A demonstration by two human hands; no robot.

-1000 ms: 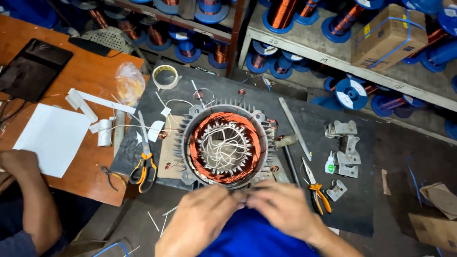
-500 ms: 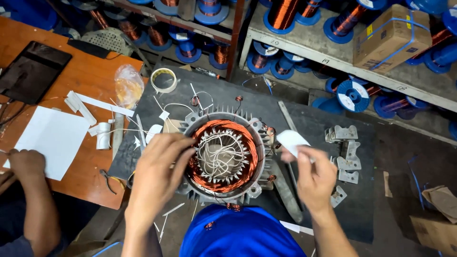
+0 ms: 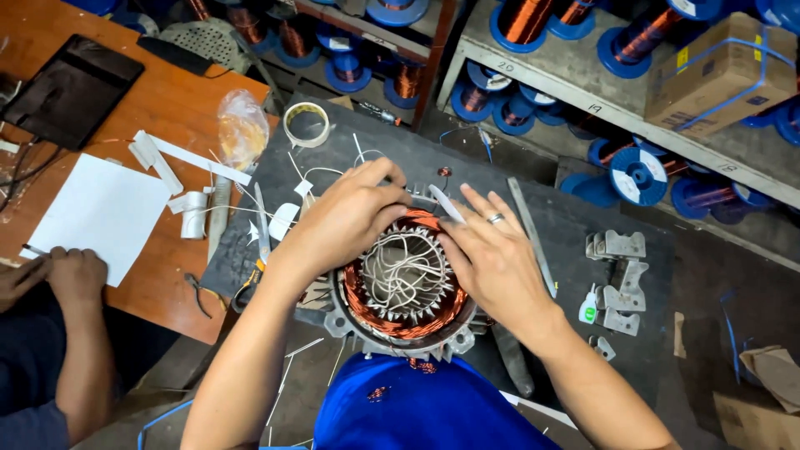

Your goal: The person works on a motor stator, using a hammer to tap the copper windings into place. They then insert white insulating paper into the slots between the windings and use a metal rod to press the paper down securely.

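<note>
Both hands moved onto stator [image 3: 406, 283] rim, right hand [image 3: 492, 250] pinching white strip [image 3: 446, 202], left hand [image 3: 350, 218] fingers curled

Cardboard box [image 3: 723, 73]: brown, rectangular, bound with blue straps, a small yellow label on its side; stands on the shelf at two o'clock.

Dark tablet screen [image 3: 70, 90]: flat black rectangle, unlit, lies on the orange table at ten o'clock.

Clear plastic bag [image 3: 242, 127]: crumpled, with yellowish contents; at eleven o'clock on the table's edge.

Small bottle [image 3: 588, 305]: white with a green label, at three o'clock beside grey metal brackets.

Torn brown carton [image 3: 762, 392]: at four o'clock on the floor.
</note>
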